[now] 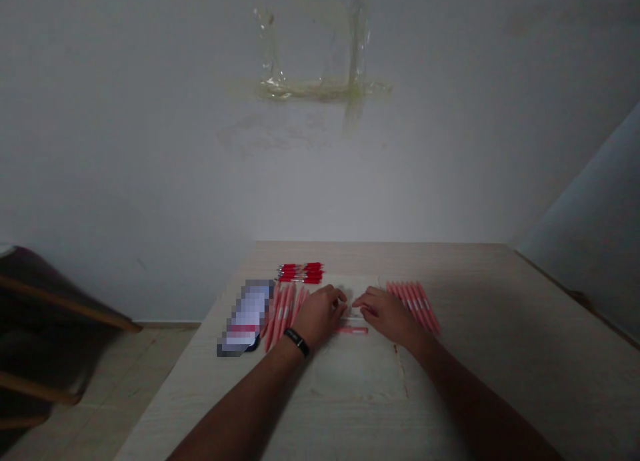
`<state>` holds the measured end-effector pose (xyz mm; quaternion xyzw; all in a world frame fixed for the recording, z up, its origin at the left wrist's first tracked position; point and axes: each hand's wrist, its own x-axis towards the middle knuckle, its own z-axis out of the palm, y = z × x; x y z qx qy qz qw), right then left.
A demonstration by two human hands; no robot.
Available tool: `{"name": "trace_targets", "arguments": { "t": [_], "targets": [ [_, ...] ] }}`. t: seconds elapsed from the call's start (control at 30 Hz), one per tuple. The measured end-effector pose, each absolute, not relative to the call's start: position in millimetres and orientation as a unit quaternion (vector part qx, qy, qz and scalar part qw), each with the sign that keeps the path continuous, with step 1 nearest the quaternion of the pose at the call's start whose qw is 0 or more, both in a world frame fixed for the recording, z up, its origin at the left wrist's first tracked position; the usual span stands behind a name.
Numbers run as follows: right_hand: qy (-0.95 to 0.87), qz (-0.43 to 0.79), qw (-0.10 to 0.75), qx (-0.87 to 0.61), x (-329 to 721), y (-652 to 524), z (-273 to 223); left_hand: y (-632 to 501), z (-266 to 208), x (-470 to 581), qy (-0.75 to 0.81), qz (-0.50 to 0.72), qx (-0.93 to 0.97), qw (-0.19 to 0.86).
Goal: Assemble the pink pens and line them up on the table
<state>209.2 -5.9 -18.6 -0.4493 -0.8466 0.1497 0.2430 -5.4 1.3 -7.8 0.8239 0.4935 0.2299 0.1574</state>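
Loose pink piece (354,329) lies on the table (350,381). Just beyond it, my left hand (320,312) is leftward, my right hand (385,312) rightward, fingers curled nearly closed; grip contents I cannot tell. Step judged: two-handed fine handling, calling next for steady, aligned fingertips.

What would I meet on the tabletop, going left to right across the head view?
Phone, left group of pink pens, left hand, right hand, right group of pink pens.
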Motion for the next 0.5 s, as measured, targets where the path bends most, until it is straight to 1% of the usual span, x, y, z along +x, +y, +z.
{"name": "trace_targets", "arguments": {
  "t": [0.2,0.33,0.5],
  "targets": [
    [-0.844,0.17,0.298,-0.413,207.4,-7.6,-20.5,0.2,-8.5,-2.6,0.463,0.248,0.834,0.167],
    [-0.847,0.165,0.309,-0.4,206.8,-8.2,-21.1,-0.6,-7.1,-1.4,0.457,0.248,0.839,0.163],
    [-0.835,0.133,0.3,-0.442,215.1,-6.8,-16.9,0.9,-2.5,-4.8,0.478,0.252,0.828,0.149]
  ]
}}
